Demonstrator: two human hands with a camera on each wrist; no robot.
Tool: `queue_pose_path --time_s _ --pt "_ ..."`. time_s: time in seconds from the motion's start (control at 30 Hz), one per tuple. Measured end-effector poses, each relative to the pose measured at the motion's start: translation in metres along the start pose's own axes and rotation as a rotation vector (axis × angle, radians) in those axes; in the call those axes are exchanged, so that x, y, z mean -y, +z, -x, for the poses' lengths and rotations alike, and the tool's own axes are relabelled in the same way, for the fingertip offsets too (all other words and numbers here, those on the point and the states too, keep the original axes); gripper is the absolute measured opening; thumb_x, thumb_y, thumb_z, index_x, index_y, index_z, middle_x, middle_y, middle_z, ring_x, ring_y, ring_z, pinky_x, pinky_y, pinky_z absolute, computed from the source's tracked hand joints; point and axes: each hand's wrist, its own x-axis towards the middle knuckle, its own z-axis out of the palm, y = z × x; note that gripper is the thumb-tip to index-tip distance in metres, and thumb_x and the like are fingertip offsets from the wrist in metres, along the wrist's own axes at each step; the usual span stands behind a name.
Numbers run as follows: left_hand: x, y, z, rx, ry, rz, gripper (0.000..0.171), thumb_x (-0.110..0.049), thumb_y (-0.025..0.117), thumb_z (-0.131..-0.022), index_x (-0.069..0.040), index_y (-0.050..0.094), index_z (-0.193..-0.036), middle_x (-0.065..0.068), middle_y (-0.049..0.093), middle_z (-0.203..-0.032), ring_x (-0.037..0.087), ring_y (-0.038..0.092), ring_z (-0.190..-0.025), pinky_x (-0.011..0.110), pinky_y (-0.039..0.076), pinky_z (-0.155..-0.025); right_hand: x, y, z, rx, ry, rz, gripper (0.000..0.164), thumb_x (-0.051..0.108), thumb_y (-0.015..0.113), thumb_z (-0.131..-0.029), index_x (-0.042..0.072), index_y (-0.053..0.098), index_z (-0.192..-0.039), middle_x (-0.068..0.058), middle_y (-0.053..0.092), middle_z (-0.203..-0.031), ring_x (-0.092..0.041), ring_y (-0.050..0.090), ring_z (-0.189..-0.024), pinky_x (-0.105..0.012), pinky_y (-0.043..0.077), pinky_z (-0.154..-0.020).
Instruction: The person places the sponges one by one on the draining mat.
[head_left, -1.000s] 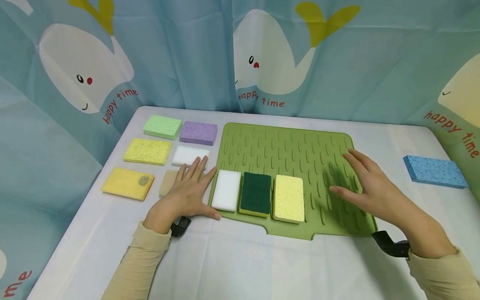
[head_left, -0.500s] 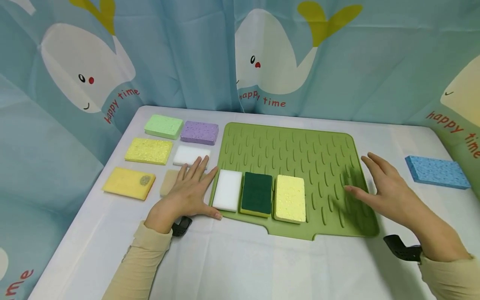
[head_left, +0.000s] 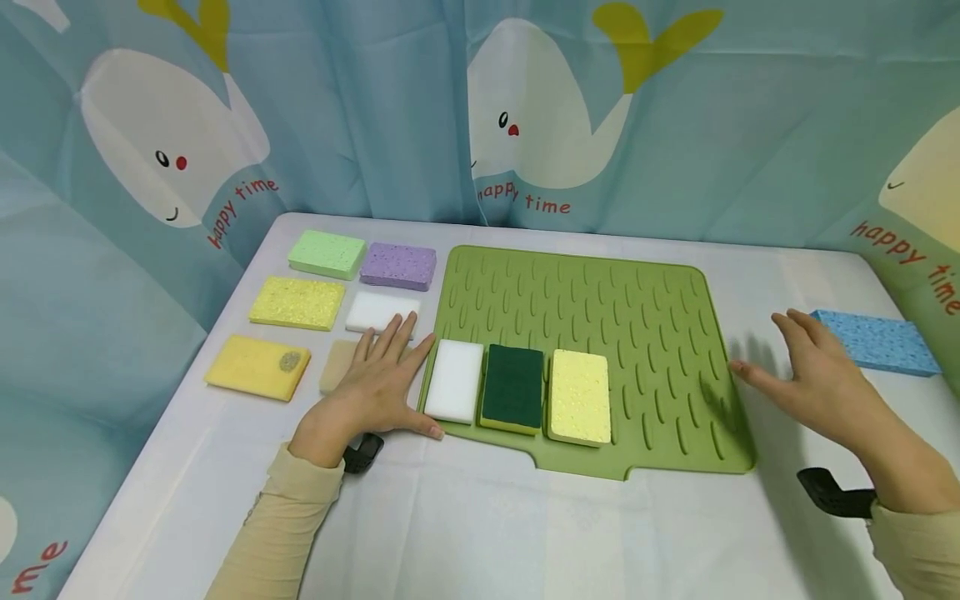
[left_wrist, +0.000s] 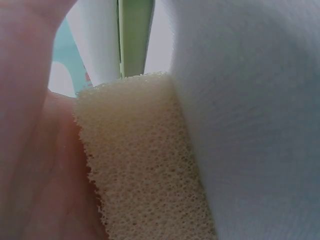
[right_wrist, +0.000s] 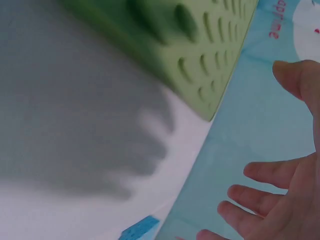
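My left hand [head_left: 371, 387] lies with spread fingers over a beige sponge [left_wrist: 142, 155], most of which it hides in the head view. Its fingertips reach the edge of a white sponge [head_left: 381, 312] behind, and its thumb points at the near left corner of the green ridged mat [head_left: 577, 308]. On that mat stand a white sponge [head_left: 454, 381], a dark green scouring sponge [head_left: 512, 389] and a pale yellow sponge [head_left: 579, 397] in a row. Raised above the table, my right hand [head_left: 828, 383] holds nothing, fingers apart, and overlaps the left end of a blue sponge [head_left: 885, 342].
At the left of the white table [head_left: 480, 533] lie a light green sponge [head_left: 327, 254], a purple sponge [head_left: 397, 266], a yellow speckled sponge [head_left: 297, 302] and a yellow sponge with a grey spot [head_left: 251, 367]. A whale-print curtain [head_left: 405, 108] hangs behind the table.
My right hand has moved rightward from over the mat to near the blue sponge, its fingers still apart. The left hand and the sponges have stayed in place.
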Motion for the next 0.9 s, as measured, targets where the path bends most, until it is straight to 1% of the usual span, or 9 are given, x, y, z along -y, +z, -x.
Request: queue_pose_path --time_s 0.07,0.17,0.3,0.4,0.57,0.67,0.8,0.9 --pt "0.0 0.0 0.0 0.001 -0.003 -0.002 0.133 -0.076 0.077 -0.06 -0.016 0.015 -0.161 0.013 -0.009 -0.167 0.033 -0.01 -0.155 0.061 -0.003 -0.122 -0.005 -0.001 -0.001 0.005 0.038 0.014 0.091 0.042 0.058 -0.098 -0.014 0.01 -0.152 -0.042 0.002 -0.155 -0.065 0.007 -0.139 -0.08 0.021 -0.098" --pt "0.0 0.0 0.001 0.0 -0.006 -0.001 0.133 -0.076 0.077 -0.06 -0.016 0.015 -0.161 0.013 -0.009 -0.167 0.033 -0.011 -0.155 0.061 -0.004 -0.122 -0.013 -0.001 -0.003 -0.003 0.08 0.033 0.091 0.043 0.056 -0.098 -0.016 0.011 -0.15 -0.044 0.004 -0.154 -0.066 0.011 -0.137 -0.079 0.024 -0.096" --pt "0.001 0.0 0.001 -0.005 -0.003 0.0 0.132 -0.076 0.077 -0.06 -0.016 0.016 -0.16 0.013 -0.009 -0.167 0.033 -0.01 -0.155 0.061 -0.003 -0.122 -0.026 -0.003 -0.006 -0.015 0.117 0.05 0.09 0.043 0.054 -0.099 -0.02 0.012 -0.148 -0.048 0.008 -0.15 -0.067 0.015 -0.133 -0.078 0.024 -0.097" --pt "0.001 0.0 0.001 -0.009 0.002 0.001 0.132 -0.076 0.077 -0.061 -0.016 0.016 -0.16 0.014 -0.009 -0.167 0.033 -0.009 -0.155 0.061 -0.003 -0.122 -0.037 -0.005 -0.007 -0.016 0.149 0.06 0.09 0.044 0.051 -0.1 -0.022 0.011 -0.147 -0.05 0.008 -0.148 -0.068 0.015 -0.132 -0.079 0.023 -0.098" --pt "0.001 0.001 0.001 -0.009 0.001 0.003 0.132 -0.076 0.077 -0.06 -0.016 0.016 -0.16 0.013 -0.009 -0.167 0.033 -0.01 -0.155 0.061 -0.004 -0.122 -0.055 -0.01 -0.009 -0.017 0.208 0.095 0.092 0.047 0.049 -0.1 -0.025 0.012 -0.145 -0.054 0.01 -0.143 -0.071 0.018 -0.126 -0.08 0.026 -0.095" --pt "0.0 0.001 0.001 -0.009 0.002 0.007 0.132 -0.076 0.077 -0.06 -0.016 0.016 -0.16 0.013 -0.009 -0.167 0.033 -0.01 -0.155 0.061 -0.004 -0.122 -0.062 -0.012 -0.011 -0.025 0.225 0.116 0.093 0.047 0.049 -0.1 -0.028 0.014 -0.142 -0.056 0.013 -0.139 -0.072 0.021 -0.122 -0.08 0.027 -0.093" --pt "-0.001 -0.001 0.001 -0.013 0.004 0.006 0.132 -0.076 0.077 -0.06 -0.015 0.016 -0.16 0.014 -0.008 -0.167 0.033 -0.01 -0.155 0.062 -0.003 -0.122 -0.071 -0.015 -0.014 -0.036 0.244 0.121 0.095 0.047 0.05 -0.099 -0.031 0.015 -0.139 -0.058 0.014 -0.138 -0.071 0.022 -0.121 -0.079 0.028 -0.095" --pt "-0.002 -0.002 0.002 -0.019 0.009 0.001 0.132 -0.076 0.078 -0.059 -0.014 0.017 -0.16 0.015 -0.007 -0.167 0.034 -0.009 -0.155 0.062 -0.002 -0.121 -0.078 -0.016 -0.018 -0.038 0.285 0.148 0.098 0.051 0.048 -0.098 -0.033 0.016 -0.137 -0.058 0.016 -0.135 -0.07 0.023 -0.121 -0.076 0.029 -0.097"
